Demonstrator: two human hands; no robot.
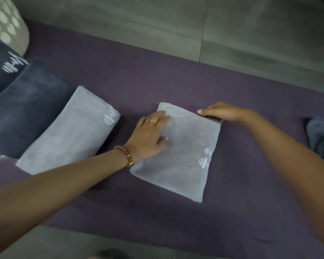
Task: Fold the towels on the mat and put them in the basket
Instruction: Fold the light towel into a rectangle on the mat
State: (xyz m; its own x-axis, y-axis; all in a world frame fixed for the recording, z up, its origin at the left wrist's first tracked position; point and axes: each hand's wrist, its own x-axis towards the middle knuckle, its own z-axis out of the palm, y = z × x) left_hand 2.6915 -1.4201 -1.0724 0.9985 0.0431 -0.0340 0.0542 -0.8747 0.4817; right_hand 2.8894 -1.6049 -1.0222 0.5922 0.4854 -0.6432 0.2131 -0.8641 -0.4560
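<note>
A folded light grey towel [183,157] with a white logo lies in the middle of the purple mat [157,81]. My left hand [150,135] presses flat on its left part, fingers straight. At the towel's far right corner my right hand [223,112] holds the edge, fingers curled over it. To the left lie a second folded light grey towel [69,131] and two folded dark blue towels [24,109], [0,66], overlapping in a row. The white perforated basket [6,21] stands at the far left corner, partly cut off.
A crumpled dark blue towel [322,135] lies at the mat's right edge. Grey tiled floor [232,25] surrounds the mat beyond and in front.
</note>
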